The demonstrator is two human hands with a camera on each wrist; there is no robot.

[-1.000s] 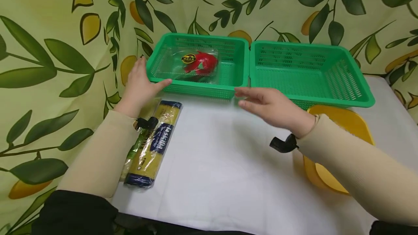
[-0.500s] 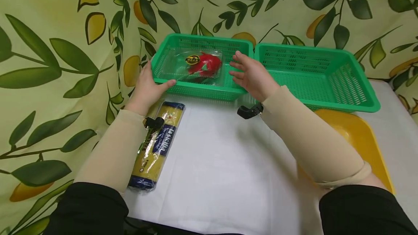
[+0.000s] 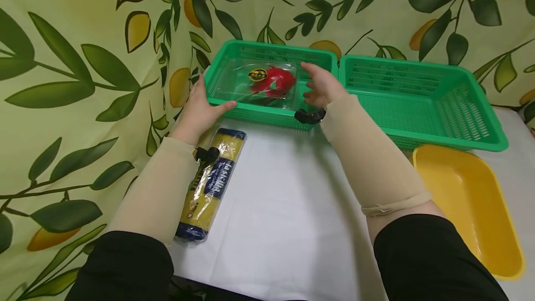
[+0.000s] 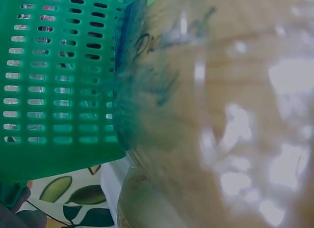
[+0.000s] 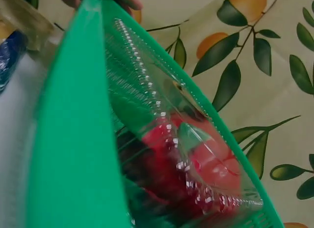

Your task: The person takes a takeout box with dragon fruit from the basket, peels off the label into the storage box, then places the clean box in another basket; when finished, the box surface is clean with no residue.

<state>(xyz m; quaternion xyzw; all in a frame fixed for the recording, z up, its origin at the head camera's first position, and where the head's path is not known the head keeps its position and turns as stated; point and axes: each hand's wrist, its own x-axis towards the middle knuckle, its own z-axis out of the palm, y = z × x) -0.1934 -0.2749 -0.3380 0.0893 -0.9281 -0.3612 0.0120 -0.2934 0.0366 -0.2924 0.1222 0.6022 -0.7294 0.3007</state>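
Note:
My left hand [image 3: 200, 108] touches the front left corner of the left green basket [image 3: 267, 116]. Its thumb lies straight over the front rim, while the fingers run along the left end. In the basket is a clear plastic box [image 3: 234, 82] with a yellow-and-black label and something red and fruit-like [image 5: 216, 161] inside. Over the basket's right part hovers my right hand [image 3: 322, 85], its fingers loosely bent beside the box's right end. Whether they touch the box cannot be seen. A perforated basket wall [image 4: 54, 90] fills the left of the left wrist view.
A yellow pasta packet [image 3: 211, 185] with dark blue ends lies on the white table [image 3: 280, 208], below my left wrist. A second green basket [image 3: 426, 106] stands to the right. A yellow tray [image 3: 472, 199] sits near my right forearm. Patterned cloth [image 3: 355, 22] hangs behind.
My right hand has moved from in front of the baskets up over the right part of the left basket. The left hand has stayed at its corner. The view has shifted slightly left.

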